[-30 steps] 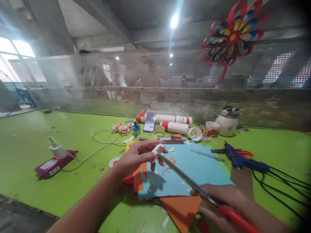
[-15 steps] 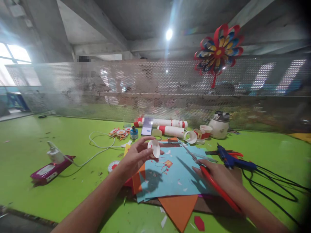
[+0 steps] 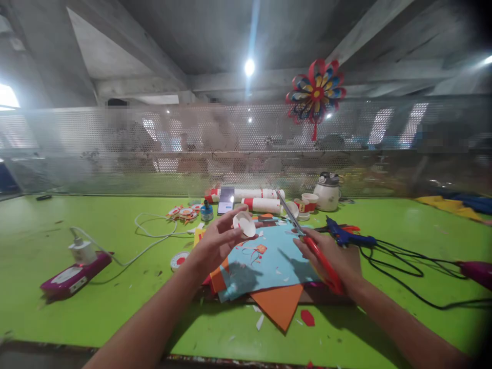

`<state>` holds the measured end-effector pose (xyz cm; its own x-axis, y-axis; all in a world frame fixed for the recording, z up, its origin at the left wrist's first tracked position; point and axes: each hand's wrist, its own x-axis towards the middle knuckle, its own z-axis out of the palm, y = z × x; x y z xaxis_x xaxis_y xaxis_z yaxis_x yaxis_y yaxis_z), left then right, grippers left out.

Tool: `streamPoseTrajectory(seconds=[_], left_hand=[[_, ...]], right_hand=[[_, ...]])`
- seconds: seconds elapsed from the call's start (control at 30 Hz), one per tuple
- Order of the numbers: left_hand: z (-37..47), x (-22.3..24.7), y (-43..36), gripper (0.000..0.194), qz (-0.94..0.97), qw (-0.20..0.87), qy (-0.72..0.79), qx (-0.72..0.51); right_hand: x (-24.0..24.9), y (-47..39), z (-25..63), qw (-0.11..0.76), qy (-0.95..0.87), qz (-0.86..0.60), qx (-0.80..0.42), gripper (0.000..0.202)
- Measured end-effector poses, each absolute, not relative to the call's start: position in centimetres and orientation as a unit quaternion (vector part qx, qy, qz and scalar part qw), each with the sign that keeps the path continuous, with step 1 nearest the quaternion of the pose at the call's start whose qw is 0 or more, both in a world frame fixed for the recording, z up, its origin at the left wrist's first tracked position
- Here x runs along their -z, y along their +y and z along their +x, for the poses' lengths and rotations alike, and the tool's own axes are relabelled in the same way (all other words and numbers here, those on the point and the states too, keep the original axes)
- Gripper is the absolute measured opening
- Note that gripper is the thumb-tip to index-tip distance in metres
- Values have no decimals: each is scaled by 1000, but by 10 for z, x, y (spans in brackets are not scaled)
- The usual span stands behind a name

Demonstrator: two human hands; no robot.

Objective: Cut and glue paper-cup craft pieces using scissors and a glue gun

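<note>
My left hand (image 3: 217, 241) pinches a small white paper cup bottom (image 3: 248, 226), a shallow round piece with a low rim, between thumb and fingers. In my right hand (image 3: 342, 259) are scissors with red handles (image 3: 322, 260), their long metal blades pointing up and away. The blades stay apart from the white piece. Below both hands lie light-blue paper sheets (image 3: 280, 261) strewn with paper scraps and a small orange square ornament (image 3: 262, 249). An orange sheet (image 3: 279, 307) sticks out under the blue ones.
Behind stand a phone (image 3: 226, 201), a blue bottle (image 3: 206, 211), stacked paper cups (image 3: 265, 205) and a white jug (image 3: 327, 196). To the right lies a blue glue gun (image 3: 346, 237) with black cords. A purple power strip (image 3: 75, 277) with charger sits left. A perforated screen (image 3: 246, 169) borders the table.
The view has swung slightly right and up. In my left hand the white cup bottom has tilted, showing more of its inner face. The scissors remain in my right hand.
</note>
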<state>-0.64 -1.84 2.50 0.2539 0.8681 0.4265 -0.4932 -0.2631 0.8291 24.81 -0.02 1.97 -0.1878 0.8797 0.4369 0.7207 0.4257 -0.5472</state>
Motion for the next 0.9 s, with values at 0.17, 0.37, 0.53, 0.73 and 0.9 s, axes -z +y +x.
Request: streamPoseTrajectory(seconds=[0.17, 0.37, 0.53, 0.73, 0.9], left_hand=[[3, -22, -19, 58, 572, 543, 197, -583], [22, -25, -23, 55, 580, 505, 210, -604], [34, -28, -27, 48, 618, 466, 207, -598], [33, -26, -31, 47, 628, 454, 235, -587], [22, -27, -35, 49, 577, 550, 199, -570]], right_hand=[[-39, -21, 240, 412, -769, -432, -227, 26], [-44, -16, 224, 422, -758, -319, -380, 33], [-36, -6, 201, 446, -737, -273, -428, 37], [-43, 2, 189, 481, -750, -266, -368, 26], [-50, 11, 200, 478, -799, -272, -242, 29]])
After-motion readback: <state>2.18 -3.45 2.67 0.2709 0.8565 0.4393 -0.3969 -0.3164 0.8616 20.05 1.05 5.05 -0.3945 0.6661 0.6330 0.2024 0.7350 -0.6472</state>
